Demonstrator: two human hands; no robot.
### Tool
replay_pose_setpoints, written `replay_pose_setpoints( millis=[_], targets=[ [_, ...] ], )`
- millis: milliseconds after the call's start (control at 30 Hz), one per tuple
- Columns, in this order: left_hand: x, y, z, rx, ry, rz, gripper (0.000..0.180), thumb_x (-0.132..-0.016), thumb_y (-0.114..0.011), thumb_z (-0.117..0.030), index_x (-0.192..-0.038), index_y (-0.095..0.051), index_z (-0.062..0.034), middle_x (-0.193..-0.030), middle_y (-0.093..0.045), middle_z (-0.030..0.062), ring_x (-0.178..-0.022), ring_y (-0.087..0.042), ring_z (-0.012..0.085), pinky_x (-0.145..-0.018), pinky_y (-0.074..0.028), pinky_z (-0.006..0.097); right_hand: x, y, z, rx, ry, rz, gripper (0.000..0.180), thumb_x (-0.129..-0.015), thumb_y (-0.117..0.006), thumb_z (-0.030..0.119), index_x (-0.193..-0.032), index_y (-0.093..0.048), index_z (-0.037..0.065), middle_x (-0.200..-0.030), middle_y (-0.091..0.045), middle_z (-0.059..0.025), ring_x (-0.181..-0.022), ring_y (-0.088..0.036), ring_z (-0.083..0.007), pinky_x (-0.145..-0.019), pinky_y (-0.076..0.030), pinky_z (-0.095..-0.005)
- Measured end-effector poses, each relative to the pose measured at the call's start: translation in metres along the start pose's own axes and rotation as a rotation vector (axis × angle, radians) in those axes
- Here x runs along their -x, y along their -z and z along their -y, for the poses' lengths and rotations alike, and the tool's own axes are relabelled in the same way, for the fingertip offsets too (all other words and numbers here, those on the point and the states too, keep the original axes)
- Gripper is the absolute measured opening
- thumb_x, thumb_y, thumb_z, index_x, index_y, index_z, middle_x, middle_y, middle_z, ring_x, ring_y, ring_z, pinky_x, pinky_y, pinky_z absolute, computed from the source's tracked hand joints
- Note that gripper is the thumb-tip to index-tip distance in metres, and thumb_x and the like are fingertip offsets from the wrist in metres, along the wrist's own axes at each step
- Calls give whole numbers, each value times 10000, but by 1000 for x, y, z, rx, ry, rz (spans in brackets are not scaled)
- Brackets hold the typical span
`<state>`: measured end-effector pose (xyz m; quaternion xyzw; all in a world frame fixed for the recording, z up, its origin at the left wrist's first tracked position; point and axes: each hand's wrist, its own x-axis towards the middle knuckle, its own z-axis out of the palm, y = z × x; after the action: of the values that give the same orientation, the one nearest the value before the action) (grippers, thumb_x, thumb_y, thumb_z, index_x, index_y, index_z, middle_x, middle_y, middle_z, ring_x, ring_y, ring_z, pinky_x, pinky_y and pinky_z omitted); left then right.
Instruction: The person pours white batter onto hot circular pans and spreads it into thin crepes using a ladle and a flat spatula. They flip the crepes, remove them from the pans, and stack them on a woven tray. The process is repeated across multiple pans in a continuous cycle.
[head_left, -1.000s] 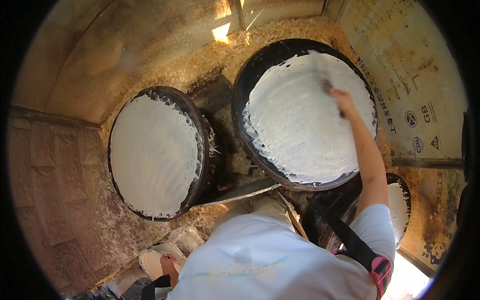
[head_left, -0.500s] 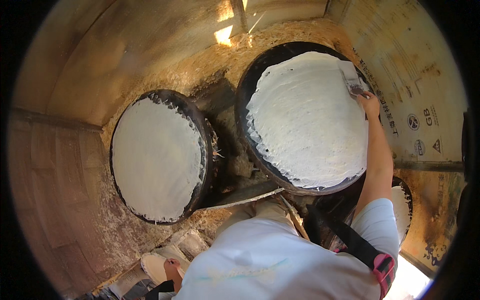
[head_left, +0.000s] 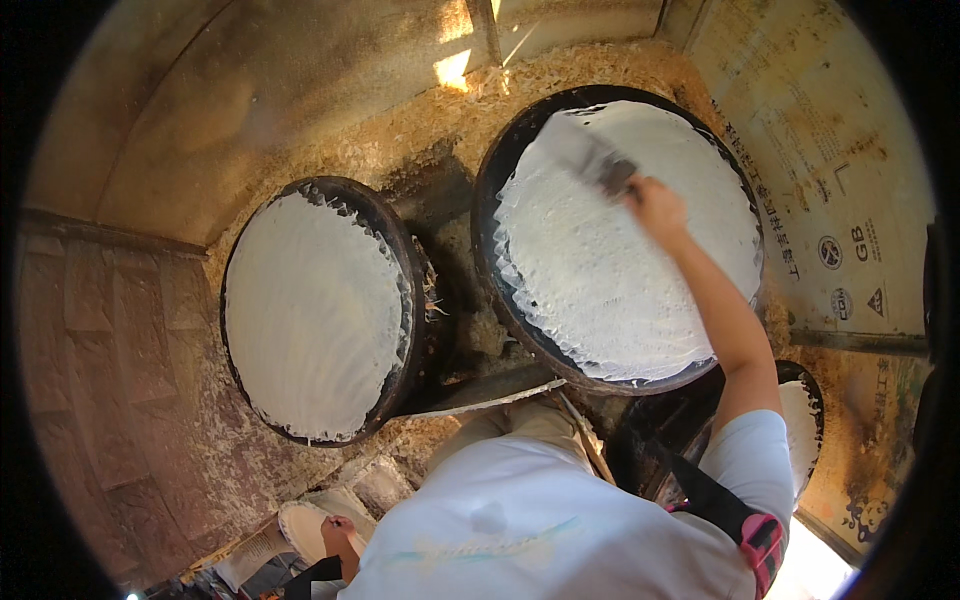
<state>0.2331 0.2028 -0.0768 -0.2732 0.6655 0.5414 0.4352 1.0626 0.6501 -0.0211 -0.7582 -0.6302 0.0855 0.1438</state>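
Observation:
My right hand (head_left: 660, 212) is closed around the dark handle of a wide, flat scraper (head_left: 612, 172), blurred by motion. Its pale blade meets the white batter (head_left: 620, 270) near the far left edge of a large round black griddle (head_left: 487, 215). The batter covers most of that griddle in a thin sheet with a ragged rim. At the lower left, my left hand (head_left: 339, 537) hangs low with its fingers curled, beside a round whitish container (head_left: 303, 530). Whether it grips anything there is hidden.
A second round griddle (head_left: 408, 290) with a white sheet (head_left: 310, 315) stands to the left. Part of a third white-coated pan (head_left: 800, 425) shows behind my right arm. Wooden boards (head_left: 835, 190) wall the far and right sides. A plank edge (head_left: 490, 398) lies before my legs.
My right hand has swept the scraper leftward across the far part of the large griddle, from its right edge. My left hand stays low at the lower left.

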Motion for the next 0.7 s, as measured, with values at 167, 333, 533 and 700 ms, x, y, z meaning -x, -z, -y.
replay_pose_setpoints(
  millis=[167, 333, 533, 700],
  targets=[
    [-19, -6, 2, 310, 96, -247, 221, -902, -502, -321, -777, -424, -156, -555, -453, -36, -502, -483, 105, -483, -414, 247, -27, 43, -121, -195, -452, -156, 382, -757, -663, 332, -1034, -633, 71, -951, -666, -116, -845, -635, -269, -720, -491, -357],
    [-19, 2, 1, 253, 85, -185, 242, -920, -467, -356, -795, -427, -153, -561, -455, -38, -522, -472, 106, -514, -420, 252, -46, 29, -110, -658, -488, -17, 463, -765, -650, 369, -1058, -625, 11, -937, -667, -142, -882, -635, -237, -761, -481, -319],
    [-2, 3, -2, 158, 28, -140, 242, -931, -446, -356, -814, -421, -146, -542, -452, -32, -503, -465, 104, -503, -426, 269, -8, -24, 6, -107, -39, 328, 409, -783, -598, 379, -1140, -599, 179, -1054, -619, -133, -1005, -565, -305, -828, -461, -402],
    [16, 7, -5, 252, 1, -135, 268, -918, -470, -373, -770, -419, -155, -510, -435, -41, -472, -475, 96, -466, -410, 257, -35, 0, -15, -180, -47, 83, 340, -772, -631, 366, -1047, -645, 166, -971, -652, -113, -921, -610, -290, -788, -474, -394]
  ],
)
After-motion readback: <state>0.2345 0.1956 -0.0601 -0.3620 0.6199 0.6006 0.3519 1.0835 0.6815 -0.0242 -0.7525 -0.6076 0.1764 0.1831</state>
